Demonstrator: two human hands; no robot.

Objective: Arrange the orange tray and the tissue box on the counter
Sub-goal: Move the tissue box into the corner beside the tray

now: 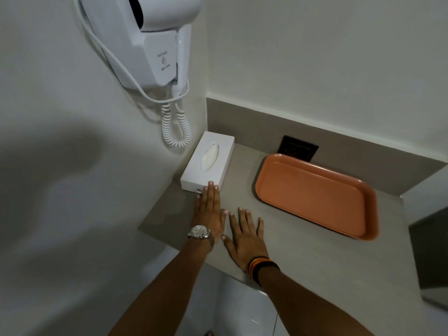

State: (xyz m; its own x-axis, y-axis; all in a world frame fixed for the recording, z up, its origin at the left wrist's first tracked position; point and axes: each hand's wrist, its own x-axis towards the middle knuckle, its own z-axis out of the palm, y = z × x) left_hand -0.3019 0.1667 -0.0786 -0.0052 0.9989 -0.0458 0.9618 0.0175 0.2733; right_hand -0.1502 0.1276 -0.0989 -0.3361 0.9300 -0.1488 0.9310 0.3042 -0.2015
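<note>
A white tissue box (208,161) lies in the counter's back left corner, against the left wall, with a tissue poking from its slot. An empty orange tray (315,195) sits on the grey counter (303,258) to the right, angled toward the back wall. My left hand (210,212), with a watch on the wrist, lies flat, fingers straight, its fingertips touching the near end of the box. Beside it my right hand (244,236), wearing wristbands, rests flat on the counter with fingers spread, holding nothing, well left of the tray.
A white wall-mounted hair dryer (155,37) with a coiled cord (175,127) hangs above the box. A dark socket plate (297,148) sits on the backsplash behind the tray. A white fixture (242,311) shows below the counter's front edge.
</note>
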